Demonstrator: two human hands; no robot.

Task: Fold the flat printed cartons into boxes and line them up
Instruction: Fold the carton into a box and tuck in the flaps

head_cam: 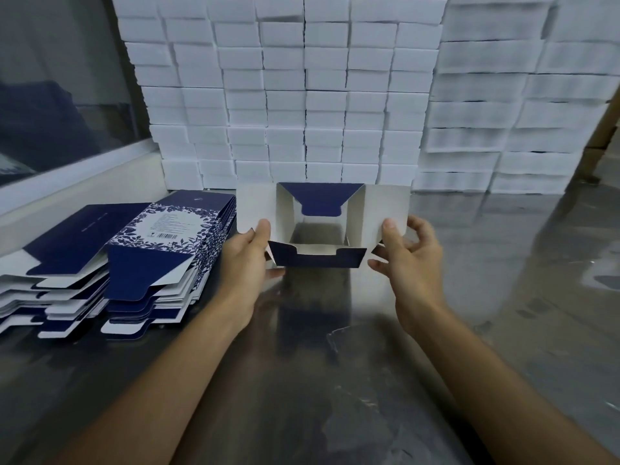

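Half-opened carton [322,226] held above the table [335,347], before stacked boxes [302,95]. Left hand [248,260] pinching its left flap, thumb on top. Right hand [407,260] pinching the right flap, other fingers loosely spread.

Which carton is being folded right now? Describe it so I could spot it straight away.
Start at the wall of white boxes at the back of the shiny table. Just in front of it, the left hand and right hand hold one carton. Unlike the flat cartons stacked at the left, it is opened up, showing its white inside.
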